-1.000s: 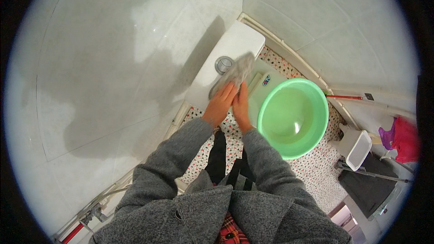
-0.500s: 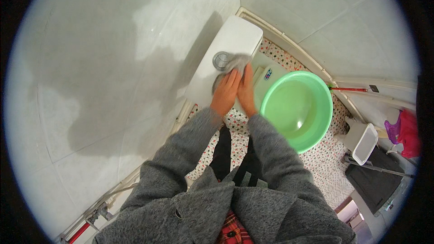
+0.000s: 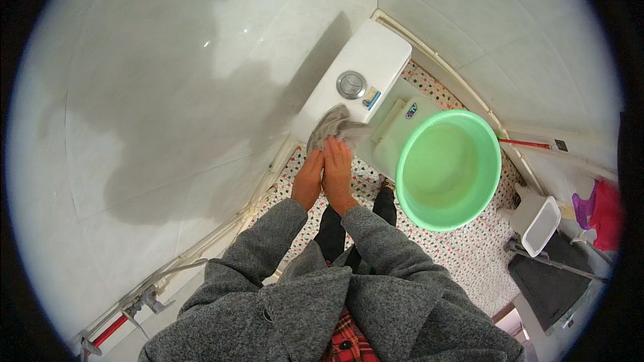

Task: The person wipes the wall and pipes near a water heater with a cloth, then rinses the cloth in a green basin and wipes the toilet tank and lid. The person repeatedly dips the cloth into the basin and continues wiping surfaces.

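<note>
A grey cloth (image 3: 327, 125) lies bunched over the near end of the white toilet tank (image 3: 376, 48), part of it blurred by motion. My left hand (image 3: 308, 179) grips the cloth's near edge. Right beside it, my right hand (image 3: 337, 173) has its fingers closed on the same cloth. Farther along the tank top is a round silver flush button (image 3: 351, 85), with a small blue-and-tan label (image 3: 371, 98) next to it. To the right of the tank stands a large light-green basin (image 3: 496, 169) with liquid in it.
Pale tiled walls (image 3: 168, 127) meet behind the tank. A red-handled tool (image 3: 526, 143) lies near the right wall, above a white bin (image 3: 541, 226) and a dark flat board (image 3: 547, 281). Pipes with a tap (image 3: 144, 300) run along the lower left. The floor (image 3: 469, 261) is speckled.
Both hands have drawn the cloth back toward me, from around the flush button to the tank's near end. The button and label are now uncovered. The view has shifted slightly.
</note>
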Motion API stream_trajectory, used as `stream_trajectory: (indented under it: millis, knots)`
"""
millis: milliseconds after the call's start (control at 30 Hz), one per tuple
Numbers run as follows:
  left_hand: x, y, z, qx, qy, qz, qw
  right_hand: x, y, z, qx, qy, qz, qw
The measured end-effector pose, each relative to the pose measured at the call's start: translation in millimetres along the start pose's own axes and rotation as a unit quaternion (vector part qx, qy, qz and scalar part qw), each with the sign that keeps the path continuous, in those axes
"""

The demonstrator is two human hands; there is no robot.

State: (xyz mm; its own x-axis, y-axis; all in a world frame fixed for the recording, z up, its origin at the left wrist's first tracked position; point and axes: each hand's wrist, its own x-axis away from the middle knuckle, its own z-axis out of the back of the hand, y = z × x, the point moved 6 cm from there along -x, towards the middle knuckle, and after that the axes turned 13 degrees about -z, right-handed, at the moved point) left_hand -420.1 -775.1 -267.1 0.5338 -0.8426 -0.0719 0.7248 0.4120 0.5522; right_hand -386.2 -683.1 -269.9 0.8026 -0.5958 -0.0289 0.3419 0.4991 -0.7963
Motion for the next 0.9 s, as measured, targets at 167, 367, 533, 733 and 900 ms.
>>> stream_trajectory:
  millis: [167,367,533,733,900]
  knots:
    - [11,-23,5,-0.017,0.087,0.071,0.994,-30,-28,-14,0.039,-0.107,0.144,0.983]
    - [-82,-55,24,-0.046,0.14,0.065,0.987,-130,-26,-26,0.123,-0.044,0.236,0.963]
    - [-201,-50,31,0.079,0.122,0.03,0.989,-232,16,3,0.222,-0.026,0.162,0.961]
    - [-252,0,-6,0.063,0.079,-0.012,0.995,-248,64,70,0.222,0.043,0.126,0.966]
    - [-202,42,-27,0.046,0.093,-0.081,0.991,-174,95,74,0.026,0.095,0.061,0.993]
